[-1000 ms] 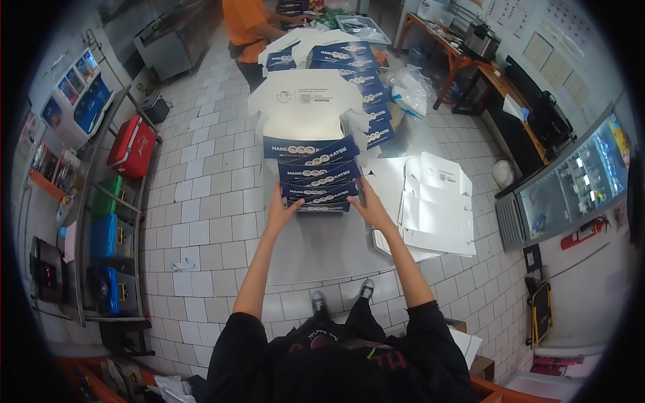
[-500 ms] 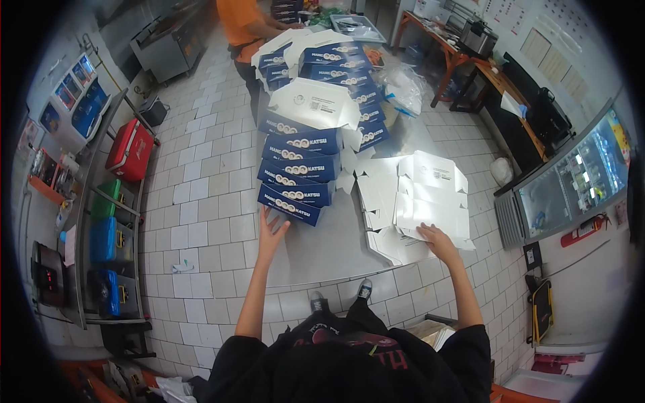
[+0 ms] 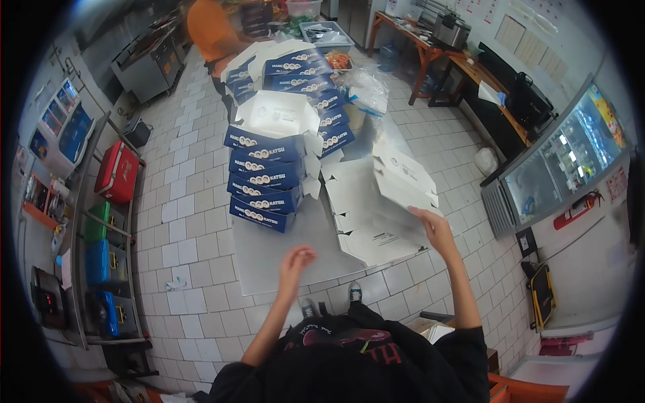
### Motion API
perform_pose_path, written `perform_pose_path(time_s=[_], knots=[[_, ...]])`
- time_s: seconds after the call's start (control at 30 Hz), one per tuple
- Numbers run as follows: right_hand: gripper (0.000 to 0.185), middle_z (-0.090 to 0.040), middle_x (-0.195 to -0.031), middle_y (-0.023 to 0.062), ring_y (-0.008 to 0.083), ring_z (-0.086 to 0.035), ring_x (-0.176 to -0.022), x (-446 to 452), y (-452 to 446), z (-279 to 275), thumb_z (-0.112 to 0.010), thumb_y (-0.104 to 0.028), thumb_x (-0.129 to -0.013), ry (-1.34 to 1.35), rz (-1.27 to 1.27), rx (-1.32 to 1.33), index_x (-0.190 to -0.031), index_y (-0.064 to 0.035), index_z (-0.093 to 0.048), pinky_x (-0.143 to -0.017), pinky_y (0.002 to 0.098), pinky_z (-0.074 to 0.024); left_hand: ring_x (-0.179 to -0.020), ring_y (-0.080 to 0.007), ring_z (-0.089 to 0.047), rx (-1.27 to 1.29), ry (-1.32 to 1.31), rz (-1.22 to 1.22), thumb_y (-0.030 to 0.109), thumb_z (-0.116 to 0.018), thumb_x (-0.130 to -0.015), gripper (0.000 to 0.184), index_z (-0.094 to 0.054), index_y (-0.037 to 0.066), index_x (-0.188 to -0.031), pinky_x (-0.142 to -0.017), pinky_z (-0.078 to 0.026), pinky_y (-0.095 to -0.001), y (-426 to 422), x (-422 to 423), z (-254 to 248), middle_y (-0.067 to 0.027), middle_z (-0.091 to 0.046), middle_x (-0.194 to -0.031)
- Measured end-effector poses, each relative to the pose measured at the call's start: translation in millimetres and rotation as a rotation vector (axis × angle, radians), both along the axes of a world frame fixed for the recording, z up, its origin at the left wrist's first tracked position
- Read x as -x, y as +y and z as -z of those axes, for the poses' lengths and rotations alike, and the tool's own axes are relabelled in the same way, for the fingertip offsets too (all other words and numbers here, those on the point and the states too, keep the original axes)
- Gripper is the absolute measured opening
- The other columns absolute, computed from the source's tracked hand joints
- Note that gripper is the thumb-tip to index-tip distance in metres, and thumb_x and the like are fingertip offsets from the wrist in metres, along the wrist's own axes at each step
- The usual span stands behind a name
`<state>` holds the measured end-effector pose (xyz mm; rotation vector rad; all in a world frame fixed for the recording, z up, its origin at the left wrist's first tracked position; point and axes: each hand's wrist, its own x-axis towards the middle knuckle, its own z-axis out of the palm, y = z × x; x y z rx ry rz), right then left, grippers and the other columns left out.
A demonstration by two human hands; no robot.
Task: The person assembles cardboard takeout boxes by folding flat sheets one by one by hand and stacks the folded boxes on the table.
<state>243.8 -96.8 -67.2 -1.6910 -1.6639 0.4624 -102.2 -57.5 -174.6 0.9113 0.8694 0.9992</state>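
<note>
My right hand (image 3: 433,228) grips the near edge of a white flat cardboard box blank (image 3: 402,176), which is lifted and tilted. Under it, more flat box blanks (image 3: 363,228) lie on the metal table (image 3: 269,262), white side up. My left hand (image 3: 297,263) hovers over the table's near part, holding nothing, its fingers loosely bent and slightly blurred. Just beyond it stand folded blue food boxes (image 3: 262,213) with white lids, nested in a row and printed "KATSU".
A second row of folded boxes (image 3: 330,119) stands behind, by a clear plastic bag (image 3: 366,87) and a grey tray (image 3: 326,35). A person in orange (image 3: 211,30) is at the far left. A glass-door fridge (image 3: 564,161) stands right; a red cooler (image 3: 117,171) is left.
My left hand has left the front folded box and moved right and nearer to me. My right hand has raised the top box blank off the pile. The view has shifted right.
</note>
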Motion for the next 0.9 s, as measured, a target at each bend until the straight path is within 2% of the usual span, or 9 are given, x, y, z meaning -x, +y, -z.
perform_pose_path(time_s=[0.07, 0.17, 0.3, 0.37, 0.43, 0.63, 0.67, 0.8, 0.9], knots=[[0.037, -0.060, -0.111, 0.0109, 0.0280, -0.055, -0.107, 22.2, -18.5, -7.6, -0.043, 0.007, -0.081, -0.020, -0.068, -0.023, -0.112, -0.0083, -0.058, -0.094, 0.0349, -0.0404, -0.105, -0.0234, -0.053, 0.192, -0.305, 0.220, 0.031, -0.046, -0.093, 0.040, -0.045, 0.002, -0.120, -0.094, -0.042, -0.0347, -3.1, -44.7, -34.5, -0.0115, -0.053, -0.113], [0.045, -0.051, -0.125, 0.0083, 0.0299, -0.045, -0.119, 48.9, -40.0, 14.5, -0.044, 0.005, -0.080, -0.154, -0.273, 0.024, -0.120, -0.0136, -0.052, -0.103, 0.0468, -0.0293, -0.110, -0.0237, -0.050, 0.456, -0.564, 0.190, 0.039, -0.047, -0.091, 0.051, -0.038, 0.004, -0.127, -0.095, -0.041, -0.0366, 6.2, -99.0, -22.7, -0.0124, -0.050, -0.119], [0.041, -0.053, -0.123, 0.0064, 0.0295, -0.047, -0.117, 50.1, -45.4, 57.3, -0.038, 0.004, -0.084, 0.104, -0.346, 0.083, -0.118, -0.0122, -0.052, -0.102, 0.0450, -0.0321, -0.112, -0.0229, -0.048, 0.540, -0.418, 0.197, 0.046, -0.048, -0.088, 0.059, -0.034, 0.006, -0.130, -0.095, -0.041, -0.0377, 5.4, -119.3, -23.7, -0.0116, -0.049, -0.121], [0.039, -0.052, -0.123, 0.0059, 0.0286, -0.046, -0.117, 50.1, -45.8, 69.3, -0.039, 0.003, -0.084, 0.089, -0.423, 0.100, -0.118, -0.0114, -0.052, -0.101, 0.0455, -0.0322, -0.110, -0.0217, -0.049, 0.439, -0.452, 0.363, 0.044, -0.053, -0.086, 0.059, -0.035, 0.007, -0.128, -0.090, -0.044, -0.0356, 3.9, -118.0, 18.3, -0.0103, -0.050, -0.118], [0.037, -0.052, -0.124, 0.0055, 0.0277, -0.045, -0.118, 52.2, -46.4, 73.7, -0.039, 0.002, -0.085, 0.073, -0.498, 0.111, -0.117, -0.0107, -0.052, -0.101, 0.0461, -0.0323, -0.099, -0.0185, -0.055, 0.489, -0.175, 0.284, 0.025, -0.063, -0.083, 0.052, -0.038, 0.002, -0.122, -0.078, -0.050, -0.0307, 6.7, -125.5, 23.1, -0.0100, -0.053, -0.110], [0.032, -0.051, -0.124, 0.0023, 0.0234, -0.041, -0.122, 47.2, -52.9, 70.8, -0.049, -0.007, -0.082, -0.168, -0.594, 0.140, -0.114, -0.0110, -0.051, -0.103, 0.0489, -0.0264, -0.099, -0.0206, -0.056, 0.601, -0.342, 0.222, 0.015, -0.068, -0.078, 0.049, -0.040, 0.003, -0.117, -0.081, -0.050, -0.0368, 12.2, -126.6, 41.0, -0.0094, -0.053, -0.109], [0.031, -0.054, -0.113, 0.0047, 0.0223, -0.047, -0.112, 49.2, -52.9, 66.2, -0.056, -0.011, -0.079, -0.265, -0.582, 0.035, -0.110, -0.0117, -0.053, -0.095, 0.0446, -0.0345, -0.101, -0.0226, -0.055, 0.596, -0.361, 0.215, 0.014, -0.067, -0.079, 0.050, -0.039, 0.004, -0.119, -0.080, -0.050, -0.0395, 10.3, -128.5, 41.7, -0.0102, -0.051, -0.111], [0.029, -0.050, -0.085, 0.0051, 0.0198, -0.049, -0.084, 76.4, -59.6, 33.8, -0.060, -0.013, -0.074, -0.377, -0.393, -0.155, -0.102, -0.0118, -0.054, -0.068, 0.0351, -0.0359, -0.101, -0.0227, -0.055, 0.566, -0.381, 0.208, 0.010, -0.067, -0.078, 0.050, -0.038, 0.007, -0.119, -0.082, -0.049, -0.0405, 7.6, -134.5, 20.8, -0.0081, -0.052, -0.110], [0.025, -0.051, -0.080, 0.0014, 0.0169, -0.050, -0.077, 84.9, -66.5, 39.1, -0.066, -0.012, -0.071, -0.497, -0.455, -0.181, -0.093, -0.0093, -0.057, -0.065, 0.0314, -0.0353, -0.097, -0.0206, -0.056, 0.549, -0.414, 0.163, 0.010, -0.066, -0.078, 0.048, -0.038, 0.005, -0.117, -0.079, -0.050, -0.0384, 8.4, -142.6, 19.2, -0.0066, -0.054, -0.104]])
